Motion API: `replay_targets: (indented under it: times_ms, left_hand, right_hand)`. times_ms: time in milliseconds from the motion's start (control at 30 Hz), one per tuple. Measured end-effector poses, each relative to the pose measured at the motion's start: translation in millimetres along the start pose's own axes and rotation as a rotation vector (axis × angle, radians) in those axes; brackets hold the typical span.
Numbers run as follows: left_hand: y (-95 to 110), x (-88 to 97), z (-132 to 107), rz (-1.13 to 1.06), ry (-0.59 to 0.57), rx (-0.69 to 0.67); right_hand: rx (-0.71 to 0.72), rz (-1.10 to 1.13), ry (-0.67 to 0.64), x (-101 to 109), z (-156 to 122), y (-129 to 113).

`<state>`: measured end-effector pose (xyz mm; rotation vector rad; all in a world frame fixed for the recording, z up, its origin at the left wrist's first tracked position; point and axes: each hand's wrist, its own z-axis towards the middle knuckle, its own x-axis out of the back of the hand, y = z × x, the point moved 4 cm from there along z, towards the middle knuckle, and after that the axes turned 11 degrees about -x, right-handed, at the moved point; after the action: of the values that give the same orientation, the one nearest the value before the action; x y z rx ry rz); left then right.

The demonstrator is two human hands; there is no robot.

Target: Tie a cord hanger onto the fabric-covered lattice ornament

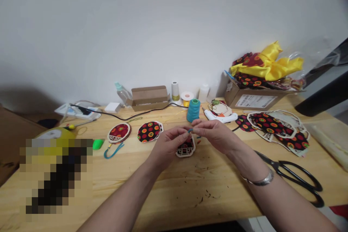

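My left hand (170, 144) and my right hand (214, 135) meet over the middle of the wooden table (174, 192). Both pinch a short teal cord (190, 130) between their fingertips. Just below the fingers lies a small white lattice frame with red-and-black patterned fabric (185, 149). A teal thread spool (193, 110) stands right behind the hands. My right wrist wears a silver bangle (261, 181).
Two fabric-covered ornaments (119, 132) (149, 131) lie to the left with a teal cord loop (112, 150). A white glue gun (220, 117) and stacked patterned pieces (274, 125) sit right. Black scissors (296, 177) lie near the right edge. Cardboard boxes (149, 98) (252, 98) stand by the wall.
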<state>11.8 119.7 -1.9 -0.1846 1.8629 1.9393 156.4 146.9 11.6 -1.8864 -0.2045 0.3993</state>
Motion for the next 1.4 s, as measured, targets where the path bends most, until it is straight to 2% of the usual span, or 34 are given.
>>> replay_targets:
  times_ms: [300,567,733,867,1033,1167,1400]
  left_hand:
    - [-2,-9.6,-4,-0.245,-0.052,0.081]
    - [-6,-12.4,-6,-0.276,-0.036,0.14]
    - [-8,-10.7,-6,-0.282,-0.028,0.155]
    - [-10,-9.1,-7,-0.294,-0.018,0.181]
    - [-11,-8.5,-6,-0.299,-0.016,0.217]
    - [-12,-9.2,-6,-0.291,-0.036,0.236]
    - [-14,-10.3,-8,-0.3,-0.077,0.291]
  right_hand:
    - [0.079,0.047,-0.052,-15,-2,6]
    - [-0.014,0.207,0.001,-20,1,15]
    - [-0.092,0.244,-0.033,-21,2,19]
    - [-0.125,0.216,-0.065,-19,3,20]
    - [-0.072,0.038,0.023,-8,2,14]
    - [-0.049,-0.053,0.007,-5,1,8]
    - [-0.054,-0.04,-0.027,-5,2,13]
